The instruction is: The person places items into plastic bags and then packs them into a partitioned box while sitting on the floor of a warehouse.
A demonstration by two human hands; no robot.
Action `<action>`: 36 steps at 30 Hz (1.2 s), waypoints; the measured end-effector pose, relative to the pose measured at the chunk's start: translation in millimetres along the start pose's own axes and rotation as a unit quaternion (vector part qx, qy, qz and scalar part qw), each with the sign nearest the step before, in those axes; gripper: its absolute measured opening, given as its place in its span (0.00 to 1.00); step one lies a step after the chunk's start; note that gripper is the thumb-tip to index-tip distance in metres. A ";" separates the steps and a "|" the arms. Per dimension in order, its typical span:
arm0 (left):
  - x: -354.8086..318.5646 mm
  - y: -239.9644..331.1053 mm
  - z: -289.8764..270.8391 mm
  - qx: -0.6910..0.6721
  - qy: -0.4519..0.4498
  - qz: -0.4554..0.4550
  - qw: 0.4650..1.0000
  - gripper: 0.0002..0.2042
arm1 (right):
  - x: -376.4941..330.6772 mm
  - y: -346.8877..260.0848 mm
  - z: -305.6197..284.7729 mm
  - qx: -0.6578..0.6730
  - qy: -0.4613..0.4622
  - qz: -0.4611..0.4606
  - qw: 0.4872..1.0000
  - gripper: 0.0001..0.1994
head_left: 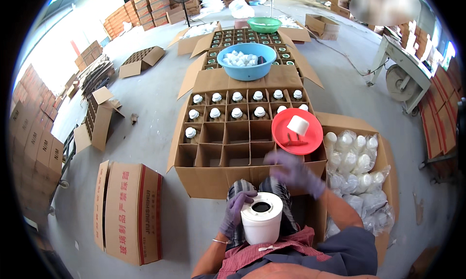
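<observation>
On my lap stands a white round container (262, 229) with a dark round opening in its top. My left hand (237, 212), in a purple glove, grips its left side, fingers over the rim. My right hand (297, 173), also gloved, is smeared by motion between the container and the red bowl (280, 128), so its fingers cannot be read. The bowl rests on the right part of a divided carton (247, 174) and holds a white cylindrical piece (297, 125) and small reddish-brown items. White-capped bottles (237, 113) fill the carton's far rows; several nearer compartments are bare.
Right of me, an open carton (393, 182) holds bagged white pieces (359, 162). A blue basin (248, 73) of white caps and a green basin (264, 25) sit on farther cartons. A taped carton (133, 213) stands at left, a wheeled machine (400, 68) at far right.
</observation>
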State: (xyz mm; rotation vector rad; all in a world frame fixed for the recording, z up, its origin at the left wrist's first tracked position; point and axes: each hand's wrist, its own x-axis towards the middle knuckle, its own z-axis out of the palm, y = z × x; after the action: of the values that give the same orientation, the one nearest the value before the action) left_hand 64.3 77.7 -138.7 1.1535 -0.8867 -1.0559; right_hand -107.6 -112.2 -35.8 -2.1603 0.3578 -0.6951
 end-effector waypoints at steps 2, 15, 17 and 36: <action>5.1 11.4 3.4 0.024 -0.022 0.009 0.999 0.19 | -38.6 -38.5 25.7 0.122 -0.131 -0.021 0.984 0.18; -14.2 29.8 8.9 0.174 0.022 0.120 0.977 0.10 | -85.7 2.4 27.6 -0.044 -0.013 -0.110 0.993 0.08; -23.4 36.0 -10.2 0.025 0.100 0.052 0.993 0.11 | -99.7 9.8 20.8 -0.051 0.039 -0.021 0.998 0.10; -5.1 79.0 -17.3 0.308 -0.244 0.082 0.916 0.43 | -90.7 -6.7 70.7 0.197 0.030 0.067 0.978 0.23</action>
State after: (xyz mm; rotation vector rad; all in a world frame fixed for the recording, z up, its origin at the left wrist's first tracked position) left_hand 93.8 93.0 -64.9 1.3104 -1.7733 -0.9644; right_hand -139.1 -21.3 -99.2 -1.7266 0.3593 -0.6926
